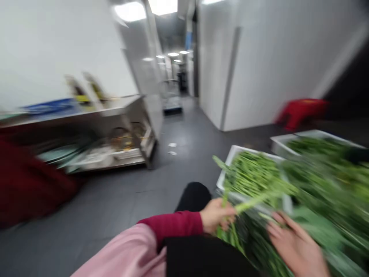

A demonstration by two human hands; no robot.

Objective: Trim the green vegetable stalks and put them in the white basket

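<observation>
My left hand (218, 216), in a dark red sleeve, is closed around a bunch of long green vegetable stalks (252, 202). One thick pale stalk points up and right from the fist, and thinner stems hang below it. To the right, my right hand (296, 242) is palm up with its fingers curled about a thin green stem (266, 217); motion blur softens the fingertips. Just beyond both hands stands a white crate (230, 156) filled with cut green stems (253, 175). Broad leafy greens (325, 231) lie beside and beneath my right hand.
A second white crate (278, 146) of greens stands at the right, with a red stool (301, 111) behind it. At the left is a metal shelf table (123, 104) bearing bottles and dishes. A wheeled cart (173, 109) stands down the corridor. Paper scraps (172, 145) lie on the floor.
</observation>
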